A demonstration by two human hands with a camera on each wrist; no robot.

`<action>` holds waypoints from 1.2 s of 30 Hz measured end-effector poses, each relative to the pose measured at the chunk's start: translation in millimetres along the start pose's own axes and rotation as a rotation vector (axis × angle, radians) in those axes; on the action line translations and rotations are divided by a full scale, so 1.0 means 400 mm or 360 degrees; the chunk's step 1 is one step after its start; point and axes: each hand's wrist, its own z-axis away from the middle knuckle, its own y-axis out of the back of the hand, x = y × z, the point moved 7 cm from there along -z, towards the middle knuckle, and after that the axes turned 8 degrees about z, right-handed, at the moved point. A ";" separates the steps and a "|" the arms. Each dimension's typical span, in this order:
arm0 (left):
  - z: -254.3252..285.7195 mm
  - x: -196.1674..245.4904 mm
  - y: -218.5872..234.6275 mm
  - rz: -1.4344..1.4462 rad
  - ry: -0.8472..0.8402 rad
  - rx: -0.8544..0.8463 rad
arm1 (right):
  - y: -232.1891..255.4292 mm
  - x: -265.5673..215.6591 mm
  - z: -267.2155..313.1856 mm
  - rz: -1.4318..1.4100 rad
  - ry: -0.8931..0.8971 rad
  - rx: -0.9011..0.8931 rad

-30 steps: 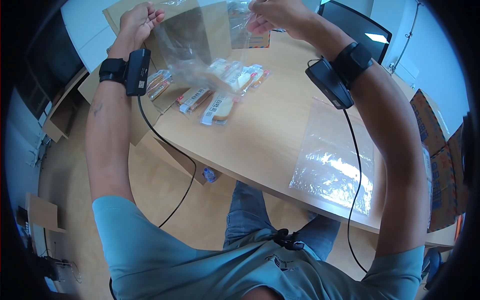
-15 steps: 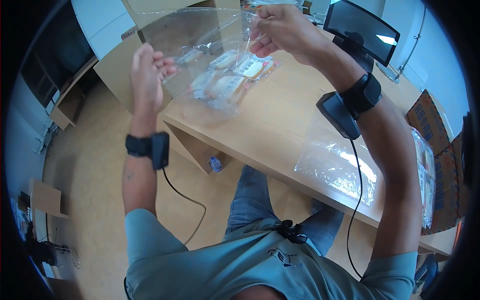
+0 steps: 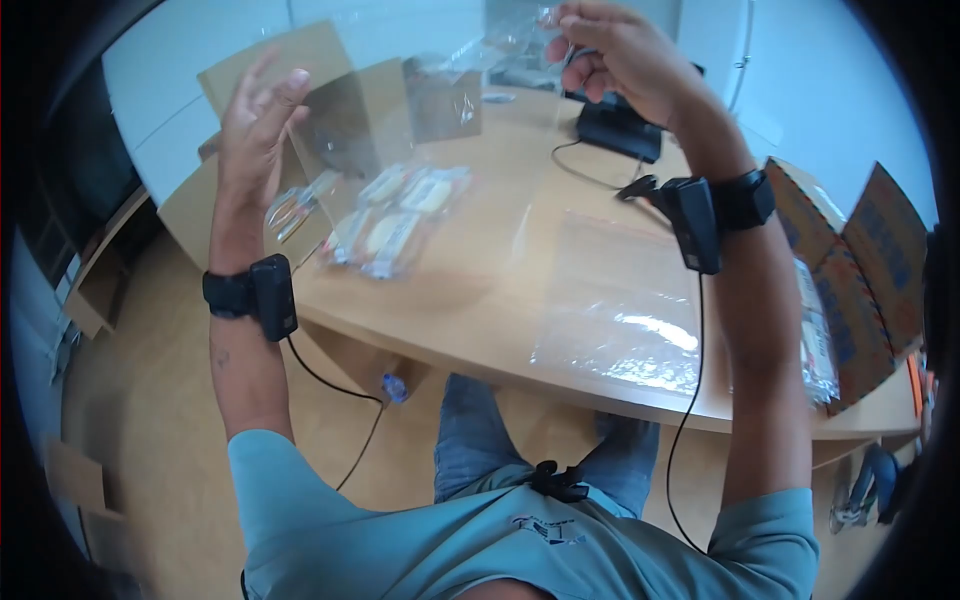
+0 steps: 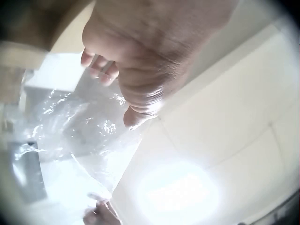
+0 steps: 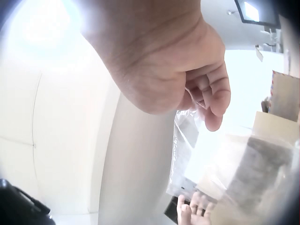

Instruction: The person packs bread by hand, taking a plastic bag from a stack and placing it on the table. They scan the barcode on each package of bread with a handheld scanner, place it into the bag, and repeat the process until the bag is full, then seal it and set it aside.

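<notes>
High over the table, a large clear plastic bag (image 3: 463, 108) hangs from my right hand (image 3: 628, 62), whose thumb and fingers pinch its upper edge. My left hand (image 3: 258, 135) is raised at the bag's other side, fingers spread and palm facing the bag. In the left wrist view the film (image 4: 86, 124) hangs close beside the fingers of that hand. The right wrist view shows the bag (image 5: 183, 140) dropping from under my curled fingers. Below and behind the bag lie several packs of sliced bread (image 3: 392, 235), partly seen through it.
A second clear bag (image 3: 620, 300) lies flat on the table (image 3: 420, 320) in front. To the right stand an open cardboard box (image 3: 850, 310) and wrapped packs (image 3: 817, 335). Another open carton (image 3: 275, 75) is at the left, holding more bread (image 3: 293, 210). A black monitor stand (image 3: 618, 132) is behind.
The bag first came down over the bread packs, then rose and spread wider. My left hand moved inward, then back out to the left, its fingers spreading. My right hand kept its pinch and moved right.
</notes>
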 end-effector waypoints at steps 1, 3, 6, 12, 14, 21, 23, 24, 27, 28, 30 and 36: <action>-0.011 -0.025 -0.063 0.0383 0.0335 -0.0232 | 0.010 -0.023 0.026 0.0076 -0.0082 -0.0017; -0.041 -0.079 -0.120 0.0516 0.0364 -0.0342 | 0.052 -0.018 0.054 0.0140 -0.0049 0.0060; -0.061 -0.100 -0.227 0.0635 0.0445 -0.0442 | 0.129 -0.017 0.091 0.0589 0.0018 0.0278; -0.069 -0.155 -0.377 0.0638 0.0602 -0.0502 | 0.313 0.065 0.111 0.0334 -0.0294 0.0301; -0.060 -0.176 -0.407 0.0918 0.0809 -0.0477 | 0.343 0.076 0.133 0.0333 -0.0316 0.0309; -0.049 -0.177 -0.472 0.0798 0.0675 -0.0446 | 0.347 0.053 0.203 -0.0199 -0.0245 0.0415; -0.058 -0.171 -0.468 0.0712 0.0588 -0.0363 | 0.342 0.014 0.211 -0.0118 -0.0057 0.0381; -0.058 -0.171 -0.473 0.0714 0.0584 -0.0365 | 0.347 0.015 0.208 -0.0116 -0.0053 0.0384; -0.066 -0.159 -0.471 0.0633 0.0430 -0.0273 | 0.351 0.003 0.201 0.0406 0.0032 0.0357; -0.071 -0.151 -0.469 0.0548 0.0344 -0.0260 | 0.350 0.003 0.198 0.0376 0.0001 0.0343; -0.077 -0.142 -0.467 0.0462 0.0253 -0.0245 | 0.348 0.000 0.195 0.0346 -0.0025 0.0329; -0.079 -0.125 -0.454 0.0418 0.0094 -0.0125 | 0.326 -0.025 0.200 0.0477 0.0110 0.0295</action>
